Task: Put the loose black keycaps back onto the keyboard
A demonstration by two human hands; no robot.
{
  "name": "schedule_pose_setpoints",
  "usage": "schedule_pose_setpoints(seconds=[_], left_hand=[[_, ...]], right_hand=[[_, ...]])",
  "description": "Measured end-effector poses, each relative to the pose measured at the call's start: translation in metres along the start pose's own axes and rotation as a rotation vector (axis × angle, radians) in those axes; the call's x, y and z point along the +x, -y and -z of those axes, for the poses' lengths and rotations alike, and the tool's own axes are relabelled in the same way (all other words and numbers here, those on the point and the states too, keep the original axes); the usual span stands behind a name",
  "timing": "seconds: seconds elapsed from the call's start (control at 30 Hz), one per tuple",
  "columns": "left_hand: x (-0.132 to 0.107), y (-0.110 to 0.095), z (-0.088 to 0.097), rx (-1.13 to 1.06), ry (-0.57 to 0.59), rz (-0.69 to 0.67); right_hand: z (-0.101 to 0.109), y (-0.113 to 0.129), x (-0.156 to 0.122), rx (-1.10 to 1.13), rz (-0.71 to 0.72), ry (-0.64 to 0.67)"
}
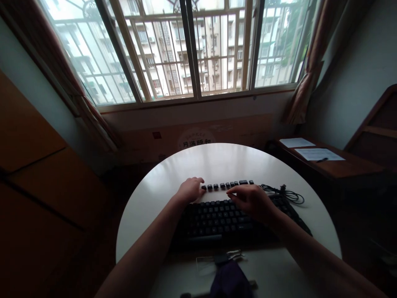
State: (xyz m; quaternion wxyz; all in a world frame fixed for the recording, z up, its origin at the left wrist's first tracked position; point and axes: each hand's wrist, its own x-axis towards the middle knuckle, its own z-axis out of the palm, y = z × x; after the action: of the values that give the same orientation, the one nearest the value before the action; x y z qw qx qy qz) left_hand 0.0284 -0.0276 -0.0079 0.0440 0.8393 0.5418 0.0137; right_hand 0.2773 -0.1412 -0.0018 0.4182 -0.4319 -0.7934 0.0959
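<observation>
A black keyboard lies on a round white table. Beyond it several loose black keycaps stand in a row. My left hand rests at the row's left end, its fingers curled and touching the first keycap. My right hand hovers over the keyboard's far edge, fingers pinched together near the row; what they hold, if anything, I cannot make out.
The keyboard's black cable coils at the right. A wire keycap puller and a dark purple cloth lie at the near edge. A brown desk with papers stands to the right, a barred window behind.
</observation>
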Motion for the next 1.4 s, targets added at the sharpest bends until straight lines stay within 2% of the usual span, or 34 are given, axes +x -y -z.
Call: schedule_pose_setpoints(seconds=[0.2, 0.37, 0.47, 0.53, 0.6, 0.67, 0.9, 1.2, 1.4], left_hand=[[-0.003, -0.004, 0.008, 0.035, -0.013, 0.007], [-0.032, -0.017, 0.040, 0.079, -0.024, -0.016], [-0.053, -0.031, 0.058, 0.063, -0.021, -0.141], [-0.062, -0.041, 0.063, 0.007, -0.015, -0.340], [-0.064, -0.048, 0.062, -0.049, -0.010, -0.506], [-0.061, -0.053, 0.058, -0.059, -0.009, -0.573], [-0.051, -0.052, 0.045, -0.029, -0.024, -0.614], [-0.054, -0.052, 0.047, -0.141, -0.086, -0.655], [-0.055, -0.053, 0.048, -0.130, -0.073, -0.633]], right_hand=[[-0.003, -0.003, -0.002, 0.004, -0.014, -0.008], [-0.006, -0.006, -0.003, -0.019, -0.038, 0.011], [-0.006, -0.006, -0.004, 0.020, -0.016, 0.054], [-0.005, -0.005, -0.004, 0.043, 0.005, 0.075], [-0.004, -0.003, -0.003, 0.057, 0.032, 0.093], [-0.002, -0.002, -0.002, 0.062, 0.057, 0.109], [-0.005, -0.003, -0.001, 0.099, 0.095, 0.181], [-0.012, -0.004, -0.004, 0.125, 0.139, 0.212], [-0.011, 0.000, -0.005, 0.108, 0.074, 0.212]])
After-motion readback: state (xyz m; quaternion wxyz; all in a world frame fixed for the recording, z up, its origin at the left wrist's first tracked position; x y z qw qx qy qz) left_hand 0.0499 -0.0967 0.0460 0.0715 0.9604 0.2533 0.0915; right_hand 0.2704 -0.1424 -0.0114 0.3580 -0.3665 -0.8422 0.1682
